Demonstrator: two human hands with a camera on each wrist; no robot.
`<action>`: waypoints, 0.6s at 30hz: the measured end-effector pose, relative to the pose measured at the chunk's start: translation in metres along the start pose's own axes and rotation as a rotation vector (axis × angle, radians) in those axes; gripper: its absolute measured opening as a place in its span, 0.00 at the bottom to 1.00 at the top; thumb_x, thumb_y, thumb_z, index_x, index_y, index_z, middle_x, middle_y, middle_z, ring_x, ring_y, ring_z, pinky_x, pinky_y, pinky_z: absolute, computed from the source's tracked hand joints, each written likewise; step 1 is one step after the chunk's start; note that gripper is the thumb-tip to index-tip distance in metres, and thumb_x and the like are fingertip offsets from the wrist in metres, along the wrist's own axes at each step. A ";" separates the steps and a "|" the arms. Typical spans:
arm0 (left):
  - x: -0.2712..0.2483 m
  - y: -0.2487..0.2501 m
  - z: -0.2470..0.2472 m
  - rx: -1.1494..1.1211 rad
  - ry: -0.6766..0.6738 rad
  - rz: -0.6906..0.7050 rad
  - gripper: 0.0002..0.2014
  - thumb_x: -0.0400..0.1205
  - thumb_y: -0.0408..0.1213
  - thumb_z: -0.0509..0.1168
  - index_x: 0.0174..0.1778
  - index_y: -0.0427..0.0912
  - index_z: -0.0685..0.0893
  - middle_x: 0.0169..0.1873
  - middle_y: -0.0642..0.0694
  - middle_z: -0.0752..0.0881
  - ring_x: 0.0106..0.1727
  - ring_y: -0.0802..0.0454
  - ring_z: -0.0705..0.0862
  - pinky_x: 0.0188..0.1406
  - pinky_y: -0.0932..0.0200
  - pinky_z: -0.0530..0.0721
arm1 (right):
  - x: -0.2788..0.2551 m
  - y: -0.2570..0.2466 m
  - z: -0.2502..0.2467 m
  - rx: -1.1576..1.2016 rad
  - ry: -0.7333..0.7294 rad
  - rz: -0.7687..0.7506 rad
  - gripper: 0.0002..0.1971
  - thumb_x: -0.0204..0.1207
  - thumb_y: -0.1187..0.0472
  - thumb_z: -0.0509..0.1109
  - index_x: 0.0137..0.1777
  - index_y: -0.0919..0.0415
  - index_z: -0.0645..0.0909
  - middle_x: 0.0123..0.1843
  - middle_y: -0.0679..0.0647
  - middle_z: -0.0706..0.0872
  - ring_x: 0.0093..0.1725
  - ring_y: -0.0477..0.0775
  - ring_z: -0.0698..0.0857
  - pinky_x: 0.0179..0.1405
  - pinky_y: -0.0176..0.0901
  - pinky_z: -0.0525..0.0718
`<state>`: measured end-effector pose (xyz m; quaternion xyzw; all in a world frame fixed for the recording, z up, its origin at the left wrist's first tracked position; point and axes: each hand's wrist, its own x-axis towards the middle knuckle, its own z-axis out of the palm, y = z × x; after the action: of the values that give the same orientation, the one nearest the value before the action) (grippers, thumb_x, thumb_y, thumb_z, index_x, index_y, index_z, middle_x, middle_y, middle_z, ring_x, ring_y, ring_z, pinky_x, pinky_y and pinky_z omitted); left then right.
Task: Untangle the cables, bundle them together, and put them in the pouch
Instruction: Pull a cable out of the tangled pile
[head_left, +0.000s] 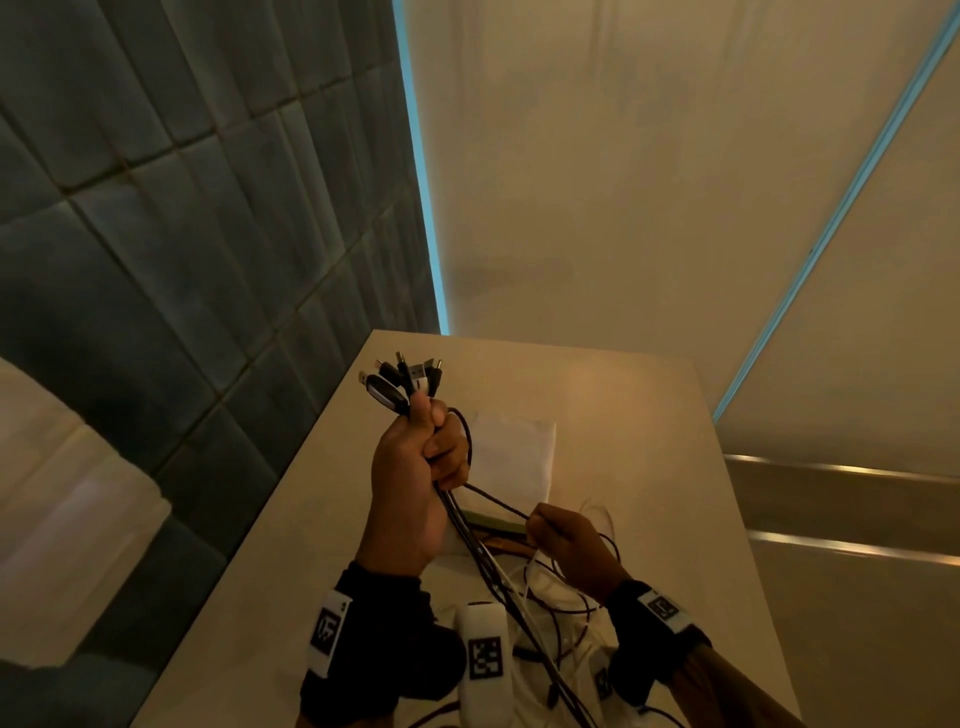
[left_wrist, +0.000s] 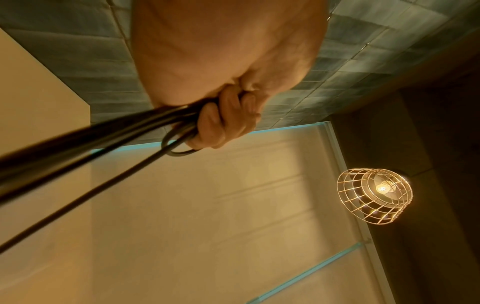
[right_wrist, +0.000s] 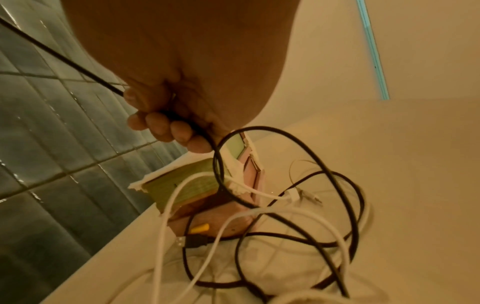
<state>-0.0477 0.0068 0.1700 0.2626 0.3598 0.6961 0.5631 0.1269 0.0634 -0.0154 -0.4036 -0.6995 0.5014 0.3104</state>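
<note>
My left hand is raised above the table and grips a bundle of black cables, their plug ends sticking up out of the fist. In the left wrist view its fingers curl round the strands. My right hand, lower and to the right, grips one black cable that runs taut to the left fist; its fingers close round it. Loose black and white cables lie tangled on a crumpled white cloth, which may be the pouch.
A flat white-topped block with green and pink sides lies on the beige table behind the hands. A grey tiled wall runs along the table's left edge. A wire-cage lamp hangs overhead.
</note>
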 end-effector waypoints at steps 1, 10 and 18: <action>0.000 0.000 -0.001 0.003 0.012 0.003 0.18 0.89 0.44 0.48 0.34 0.44 0.69 0.19 0.54 0.63 0.18 0.60 0.58 0.18 0.63 0.54 | 0.001 0.003 -0.002 -0.016 0.001 0.017 0.15 0.84 0.63 0.61 0.34 0.58 0.74 0.27 0.41 0.76 0.30 0.39 0.72 0.35 0.38 0.71; 0.006 -0.015 -0.012 0.084 0.253 -0.076 0.18 0.90 0.45 0.50 0.35 0.44 0.70 0.21 0.52 0.70 0.17 0.59 0.64 0.14 0.65 0.61 | 0.016 -0.090 -0.025 0.273 0.227 -0.020 0.08 0.78 0.66 0.71 0.40 0.68 0.80 0.26 0.47 0.76 0.24 0.48 0.69 0.22 0.40 0.68; 0.003 -0.015 0.007 0.123 0.214 -0.137 0.17 0.89 0.48 0.52 0.41 0.42 0.75 0.32 0.42 0.89 0.29 0.49 0.85 0.29 0.56 0.75 | 0.003 -0.151 -0.017 0.399 -0.061 -0.172 0.07 0.75 0.72 0.72 0.36 0.67 0.81 0.26 0.50 0.80 0.25 0.46 0.72 0.25 0.35 0.71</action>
<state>-0.0342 0.0122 0.1618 0.1958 0.4769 0.6567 0.5504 0.1016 0.0482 0.1334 -0.2573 -0.6273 0.6137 0.4046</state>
